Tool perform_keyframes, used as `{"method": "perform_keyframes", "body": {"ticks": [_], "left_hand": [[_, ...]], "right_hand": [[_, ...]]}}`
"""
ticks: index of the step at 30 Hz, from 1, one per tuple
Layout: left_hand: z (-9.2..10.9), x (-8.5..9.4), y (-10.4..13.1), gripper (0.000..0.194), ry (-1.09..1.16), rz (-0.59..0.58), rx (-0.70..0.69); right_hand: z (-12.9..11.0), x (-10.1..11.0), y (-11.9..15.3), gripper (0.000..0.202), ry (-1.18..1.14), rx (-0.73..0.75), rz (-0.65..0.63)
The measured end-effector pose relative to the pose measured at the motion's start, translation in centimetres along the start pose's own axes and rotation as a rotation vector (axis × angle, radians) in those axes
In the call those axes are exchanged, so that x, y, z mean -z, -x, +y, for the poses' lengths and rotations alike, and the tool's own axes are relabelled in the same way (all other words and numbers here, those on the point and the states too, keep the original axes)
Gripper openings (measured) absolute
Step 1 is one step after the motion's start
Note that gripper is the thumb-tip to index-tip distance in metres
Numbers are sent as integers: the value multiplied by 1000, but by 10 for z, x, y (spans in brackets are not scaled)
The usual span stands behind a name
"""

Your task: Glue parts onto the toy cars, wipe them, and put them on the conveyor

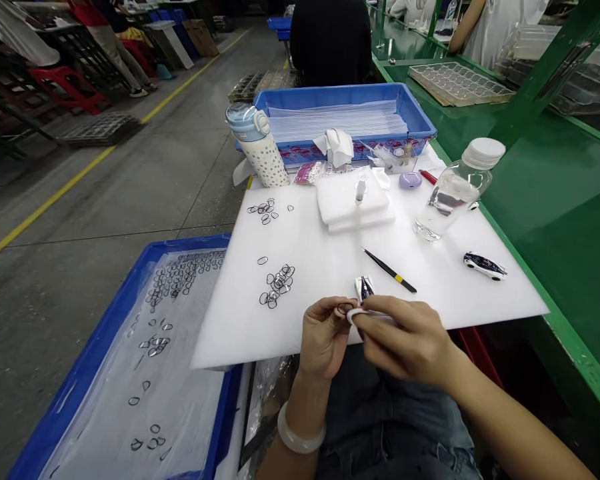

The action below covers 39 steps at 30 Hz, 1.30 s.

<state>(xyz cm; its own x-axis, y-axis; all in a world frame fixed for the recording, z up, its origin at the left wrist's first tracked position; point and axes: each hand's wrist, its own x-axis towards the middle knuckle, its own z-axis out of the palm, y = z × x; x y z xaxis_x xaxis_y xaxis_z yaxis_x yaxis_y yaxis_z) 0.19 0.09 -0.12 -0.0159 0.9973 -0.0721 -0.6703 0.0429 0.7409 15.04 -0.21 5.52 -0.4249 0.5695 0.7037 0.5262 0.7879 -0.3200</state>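
Note:
Near the front edge of the white foam board (pixel 300 327), my left hand (pixel 324 337) pinches a small black ring (pixel 345 308). My right hand (pixel 407 333) meets it from the right, its fingers closed on a thin white tool (pixel 353 316) whose tip touches the ring. Just beyond my fingertips lies a small white and black toy car (pixel 364 287). Black tweezers (pixel 390 271) with a yellow band rest to its right. Loose black rings (pixel 279 283) lie in groups on the board's left side. Another toy car (pixel 485 266) is at the right.
A clear bottle (pixel 453 193) stands at the right and a dotted tumbler (pixel 260 147) at the back left. Foam blocks (pixel 353 200) lie between them, before a blue bin (pixel 415 117). A lower blue tray (pixel 105 313) holds more rings. People sit farther off.

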Motion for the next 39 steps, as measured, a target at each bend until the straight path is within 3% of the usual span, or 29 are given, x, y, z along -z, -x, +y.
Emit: {"method": "perform_keyframes", "body": {"ticks": [3,6,8,10,13,18,23,30,33,36,39], "left_hand": [[-3,0,2,18,-32,-41,-55],[-5,2,5,7,-226,-147,-173],[-4,3,8,12,-336,-190,-237],[-4,2,9,21,-341,-177,-252],[-6,1,10,30,-304,-133,-245],[-6,2,8,25,-255,-60,-222],[-4,5,9,15,-230,-98,-189],[-2,2,8,15,-129,-46,-168],[2,2,6,21,-54,-31,-120],[5,2,4,25,-38,-13,-101],[4,2,4,26,-21,9,-90]], "right_hand": [[5,12,1,17,-215,-358,-71],[10,9,1,21,-648,-764,-213],[11,2,2,27,-885,-888,-213],[8,-6,3,30,-980,-929,-135],[2,-12,3,32,-1002,-946,-79],[-2,-17,1,34,-1110,-966,-80],[-3,-21,-3,32,-1184,-963,-54],[-3,-20,-3,32,-1177,-982,-73],[3,-13,1,24,-982,-879,55],[8,-6,3,16,-716,-665,231],[5,-5,0,15,-490,-423,223]]}}
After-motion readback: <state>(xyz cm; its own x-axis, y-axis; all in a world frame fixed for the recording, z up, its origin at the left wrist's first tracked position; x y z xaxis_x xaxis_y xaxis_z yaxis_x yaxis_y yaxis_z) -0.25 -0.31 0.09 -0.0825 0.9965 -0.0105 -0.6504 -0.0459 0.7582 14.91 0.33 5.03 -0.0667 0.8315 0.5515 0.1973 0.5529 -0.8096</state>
